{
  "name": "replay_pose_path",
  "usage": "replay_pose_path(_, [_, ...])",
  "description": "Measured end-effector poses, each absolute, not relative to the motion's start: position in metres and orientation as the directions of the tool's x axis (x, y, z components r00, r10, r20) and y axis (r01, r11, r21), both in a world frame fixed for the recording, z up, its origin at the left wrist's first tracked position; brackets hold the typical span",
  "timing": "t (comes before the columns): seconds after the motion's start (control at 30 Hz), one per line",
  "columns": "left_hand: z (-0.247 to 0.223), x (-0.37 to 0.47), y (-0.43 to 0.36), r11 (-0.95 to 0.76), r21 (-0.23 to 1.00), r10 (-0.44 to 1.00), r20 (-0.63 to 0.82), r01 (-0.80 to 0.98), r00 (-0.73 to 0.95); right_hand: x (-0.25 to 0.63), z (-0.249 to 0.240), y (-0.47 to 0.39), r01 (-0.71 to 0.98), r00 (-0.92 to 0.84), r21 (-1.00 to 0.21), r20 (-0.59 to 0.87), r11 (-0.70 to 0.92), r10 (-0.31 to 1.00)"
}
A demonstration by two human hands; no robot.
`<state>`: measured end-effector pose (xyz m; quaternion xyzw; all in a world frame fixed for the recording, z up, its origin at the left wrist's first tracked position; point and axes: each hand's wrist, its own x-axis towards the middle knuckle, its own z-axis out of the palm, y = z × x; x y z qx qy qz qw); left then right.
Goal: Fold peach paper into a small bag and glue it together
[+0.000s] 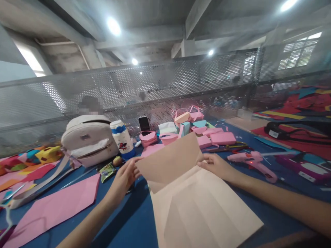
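A large sheet of peach-coloured paper point(207, 206) lies in front of me, creased by several folds. Its far part is raised as a flap. My left hand point(129, 172) pinches the flap's left corner, and my right hand point(214, 164) grips its right edge between thumb and fingers. Beyond the flap sit several small pink paper baskets point(222, 137). Close to my right forearm lies a pink glue gun point(254, 159) with a small red light showing. A flat pink paper sheet point(62, 206) is to the left of my left arm.
A white backpack point(89, 141) stands at the back left, beside a white-and-blue bottle point(122, 139) and a phone point(144, 124) propped upright. Scissors point(232, 147) lie behind the glue gun. A perforated metal screen point(165, 82) borders the blue table point(129, 224). A person's head shows behind the backpack.
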<state>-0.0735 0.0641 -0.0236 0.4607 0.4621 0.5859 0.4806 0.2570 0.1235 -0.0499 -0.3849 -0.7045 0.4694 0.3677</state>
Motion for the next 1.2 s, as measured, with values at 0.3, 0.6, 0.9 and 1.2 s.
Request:
replay_pose_path(0.3, [-0.061, -0.050, 0.076, -0.015, 0.995, 1.000, 0.017, 0.099, -0.017, 0.234, -0.065, 0.137, -0.045, -0.343, -0.999, -0.003, -0.020, 0.939])
replay_pose_path(0.6, [-0.067, -0.045, 0.091, 0.013, 0.995, 0.999, -0.010, 0.099, -0.033, 0.234, -0.079, 0.154, 0.056, -0.354, -0.989, 0.106, 0.134, 0.929])
replay_pose_path(0.9, [-0.069, -0.044, 0.089, 0.030, 0.996, 0.993, -0.039, 0.079, 0.111, 0.235, -0.079, 0.148, 0.012, -0.386, -0.997, 0.060, 0.071, 0.921])
replay_pose_path(1.2, [-0.074, -0.052, 0.090, 0.003, 0.975, 0.999, -0.011, 0.220, 0.035, 0.236, -0.080, 0.143, 0.052, -0.439, -0.992, 0.077, 0.111, 0.895])
